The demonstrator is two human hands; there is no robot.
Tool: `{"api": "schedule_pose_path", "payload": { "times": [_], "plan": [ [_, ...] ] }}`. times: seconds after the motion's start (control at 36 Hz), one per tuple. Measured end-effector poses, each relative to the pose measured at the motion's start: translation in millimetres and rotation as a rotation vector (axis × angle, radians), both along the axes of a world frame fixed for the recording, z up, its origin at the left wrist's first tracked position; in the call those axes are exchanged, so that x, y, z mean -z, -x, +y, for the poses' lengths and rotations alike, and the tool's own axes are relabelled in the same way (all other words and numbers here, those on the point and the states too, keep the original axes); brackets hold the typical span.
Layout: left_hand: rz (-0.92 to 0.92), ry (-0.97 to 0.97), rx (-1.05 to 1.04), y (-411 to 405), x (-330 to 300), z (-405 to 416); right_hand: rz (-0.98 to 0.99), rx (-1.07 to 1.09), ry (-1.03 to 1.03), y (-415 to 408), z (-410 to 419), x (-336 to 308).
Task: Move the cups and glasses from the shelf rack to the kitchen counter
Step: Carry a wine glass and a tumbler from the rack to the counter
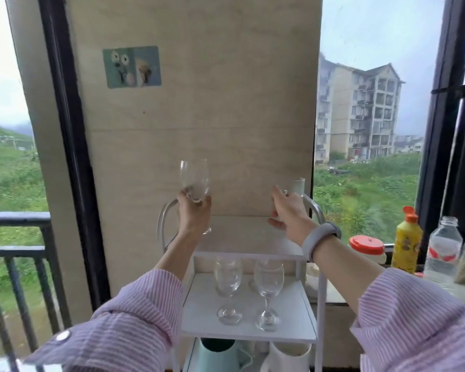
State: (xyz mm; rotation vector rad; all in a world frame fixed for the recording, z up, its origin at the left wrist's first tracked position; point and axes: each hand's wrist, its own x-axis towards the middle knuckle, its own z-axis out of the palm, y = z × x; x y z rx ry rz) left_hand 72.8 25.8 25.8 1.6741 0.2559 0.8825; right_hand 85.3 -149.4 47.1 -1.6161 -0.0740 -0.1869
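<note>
Above the top shelf of the white shelf rack [253, 255], the left hand [192, 214] holds a wine glass [194, 181] upright; its fingers [206, 206] are curled around the lower part of the bowl and the stem, and the foot of the glass shows just under the hand. The right hand [287, 210] is near the right rear corner of the same shelf, beside the curved metal handle of the rack. It has hold of a small clear glass cup [297, 187], with the index finger and thumb closed at the cup's handle, while the other fingers hang loosely below. Whether this cup is lifted or resting on the shelf, I cannot tell. A grey wristband [321, 236] is on the right wrist, and both arms wear striped pink sleeves.

On the middle shelf stand two more wine glasses, the left wine glass [228, 288] and the right wine glass [268, 294], upright and just beside each other. On the lowest shelf, a pale green jug [220, 354] and a white jug [290, 357] are partly visible.

To the right, on the worktop [336, 296] by the window, stand an orange-lidded jar [367, 248], a yellow bottle [407, 241] and a clear plastic bottle [443, 252].
</note>
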Motion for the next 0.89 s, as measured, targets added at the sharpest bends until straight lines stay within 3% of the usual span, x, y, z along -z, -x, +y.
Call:
{"api": "schedule_pose_path", "payload": {
  "times": [0.11,0.25,0.53,0.72,0.89],
  "plan": [
    [-0.064,0.017,0.016,2,1,-3,0.025,0.012,-0.041,0,-8,-3],
    [-0.126,0.033,0.004,11,0,-10,-0.080,0.055,0.011,6,-10,3],
    [-0.310,-0.006,0.068,52,-7,-24,-0.596,0.118,0.165,60,-7,19],
    [-0.259,-0.078,0.148,100,9,-45,-0.731,0.090,0.103,97,-21,41],
    [-0.193,-0.038,0.244,139,36,-79,-0.677,0.071,0.017,143,-60,61]
  ]
}}
